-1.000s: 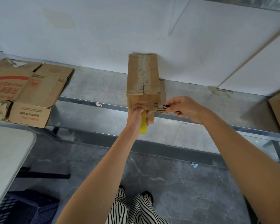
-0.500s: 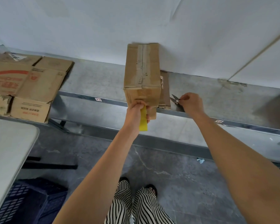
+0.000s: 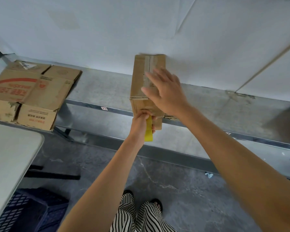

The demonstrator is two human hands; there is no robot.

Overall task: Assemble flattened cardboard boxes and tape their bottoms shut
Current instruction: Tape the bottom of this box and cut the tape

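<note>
An assembled brown cardboard box point(image 3: 141, 77) stands on the metal shelf point(image 3: 99, 91), its taped seam facing up. My left hand point(image 3: 141, 121) grips a yellow tape roll point(image 3: 148, 129) against the box's near lower edge. With fingers spread and straight, my right hand point(image 3: 164, 91) lies over the top of the box on the tape strip. The scissors are hidden.
A stack of flattened cardboard boxes point(image 3: 28, 94) lies on the shelf at the left. A grey table corner point(image 3: 12, 156) and a dark plastic crate point(image 3: 23, 211) are at lower left. The white wall point(image 3: 141, 30) stands right behind the box.
My right hand put the scissors down on the shelf to the right of the box, then rose onto the box's top with open fingers. My left hand stayed on the tape roll.
</note>
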